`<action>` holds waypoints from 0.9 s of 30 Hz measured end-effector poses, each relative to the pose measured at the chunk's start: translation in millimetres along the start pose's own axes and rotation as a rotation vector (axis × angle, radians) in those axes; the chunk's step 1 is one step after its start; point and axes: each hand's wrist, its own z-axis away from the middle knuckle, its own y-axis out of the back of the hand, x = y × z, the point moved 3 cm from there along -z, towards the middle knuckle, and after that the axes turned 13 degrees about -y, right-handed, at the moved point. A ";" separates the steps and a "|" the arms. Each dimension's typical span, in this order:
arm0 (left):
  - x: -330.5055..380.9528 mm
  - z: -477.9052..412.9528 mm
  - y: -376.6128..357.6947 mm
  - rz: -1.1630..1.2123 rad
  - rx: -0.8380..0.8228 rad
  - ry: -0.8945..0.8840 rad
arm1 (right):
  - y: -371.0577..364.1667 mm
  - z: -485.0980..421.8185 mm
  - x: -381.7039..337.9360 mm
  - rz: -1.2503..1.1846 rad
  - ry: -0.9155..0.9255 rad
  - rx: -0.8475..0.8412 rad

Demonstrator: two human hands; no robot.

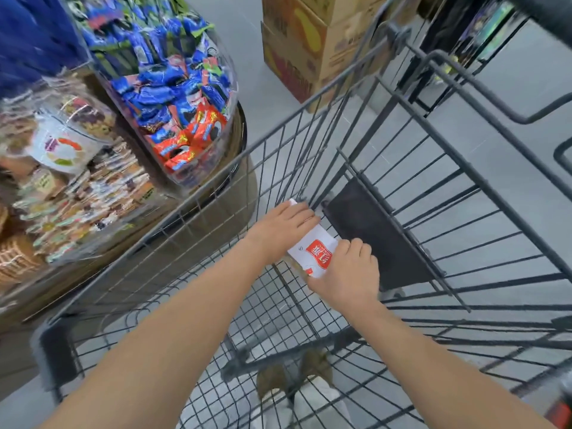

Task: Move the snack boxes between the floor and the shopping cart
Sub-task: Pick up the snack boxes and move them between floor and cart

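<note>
A white snack box (312,250) with a red label lies deep inside the grey wire shopping cart (433,168), against its front left corner. My left hand (283,226) lies flat on the box's far end with straight fingers. My right hand (348,269) grips the near end, fingers curled over its edge. Both arms reach down into the basket from the lower edge of the view. The hands hide much of the box.
A black panel (380,233) lies in the cart beside the box. Left of the cart stands a display with clear bins of blue and red snack packets (173,97) and jars. Cardboard cartons (306,44) are stacked on the grey floor ahead.
</note>
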 end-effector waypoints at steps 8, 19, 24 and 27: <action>-8.9 -21.9 -13.4 -0.063 -0.007 -0.080 | -29.7 -4.7 -8.2 -0.017 -0.099 -0.049; -15.5 -25.1 -28.9 -0.139 0.032 0.180 | -32.6 -24.9 -3.9 0.018 -0.119 -0.102; -11.6 -15.1 -25.7 -0.029 0.131 0.248 | -12.0 -21.5 -6.3 -0.013 -0.034 -0.002; 1.4 6.8 -10.7 0.024 0.170 0.286 | 13.6 -14.2 -10.0 -0.040 0.050 0.036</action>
